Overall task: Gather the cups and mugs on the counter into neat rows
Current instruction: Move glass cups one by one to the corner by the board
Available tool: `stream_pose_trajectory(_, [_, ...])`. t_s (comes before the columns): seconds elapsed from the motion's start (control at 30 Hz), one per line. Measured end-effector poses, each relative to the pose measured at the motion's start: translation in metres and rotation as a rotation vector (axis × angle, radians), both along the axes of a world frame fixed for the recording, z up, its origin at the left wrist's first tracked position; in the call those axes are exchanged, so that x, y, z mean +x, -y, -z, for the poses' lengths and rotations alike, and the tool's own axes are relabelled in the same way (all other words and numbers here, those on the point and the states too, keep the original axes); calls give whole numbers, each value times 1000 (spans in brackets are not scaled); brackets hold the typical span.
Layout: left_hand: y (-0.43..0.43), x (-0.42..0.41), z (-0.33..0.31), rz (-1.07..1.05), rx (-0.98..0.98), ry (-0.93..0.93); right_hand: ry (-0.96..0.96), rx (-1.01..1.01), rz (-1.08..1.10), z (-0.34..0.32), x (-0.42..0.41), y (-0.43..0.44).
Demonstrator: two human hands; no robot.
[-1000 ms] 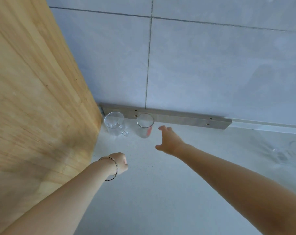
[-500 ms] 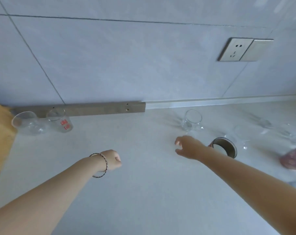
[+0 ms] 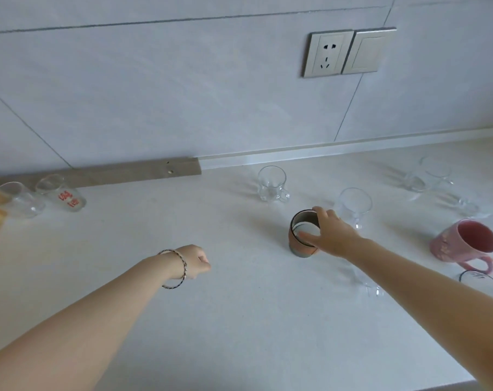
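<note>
— Since half a second ago the right hand [image 3: 331,235] has moved from bare counter [image 3: 239,320] onto the sleeved cup [image 3: 303,235]; the view has swung right too.

— Run it left to right, please.

— Far left, by the wall, two glasses stand side by side: a plain glass [image 3: 13,199] and a printed glass [image 3: 61,193] with red lettering. Next, the left hand [image 3: 196,262] is curled into a loose fist over the counter, holding nothing, a bracelet [image 3: 176,268] at the wrist.

— And the middle?

— A glass mug [image 3: 272,183] stands near the wall. In front of it the right hand wraps the sleeved cup's rim, thumb on the near side, fingers over the far side. The cup is upright on the counter.

— Beyond that?

— A stemmed glass [image 3: 354,206] just behind the hand, blurred clear glasses [image 3: 437,179] further right, and a pink mug [image 3: 465,241] near the right edge.
</note>
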State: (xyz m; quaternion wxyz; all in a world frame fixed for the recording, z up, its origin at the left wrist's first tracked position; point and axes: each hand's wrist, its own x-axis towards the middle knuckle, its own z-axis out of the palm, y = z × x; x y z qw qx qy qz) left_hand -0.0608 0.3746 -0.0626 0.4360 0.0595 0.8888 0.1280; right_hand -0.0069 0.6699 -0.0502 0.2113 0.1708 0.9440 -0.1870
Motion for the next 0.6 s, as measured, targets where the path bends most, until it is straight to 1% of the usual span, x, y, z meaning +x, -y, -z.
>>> stream_pose_trajectory(0.07, [7,1,-1,-36,-22,7,4,-2,6,3,-1,6])
stream_pose_trajectory(0.17, [23,3,0,-96,-40,4,9,88,-51,7,-3,15])
stream_pose_trajectory(0.3, [49,1,1,-145,-39,9,19,138,-28,4,-9,29])
stream_pose_trajectory(0.37, [66,0,1,-158,-24,12,22,192,-80,1,-12,42])
stream_pose_trajectory(0.47, [97,-7,1,-171,-20,0,24,248,-190,-1,-20,77])
stream_pose_trajectory(0.6, [156,-24,2,-160,-24,-11,14,186,-244,-5,-40,149])
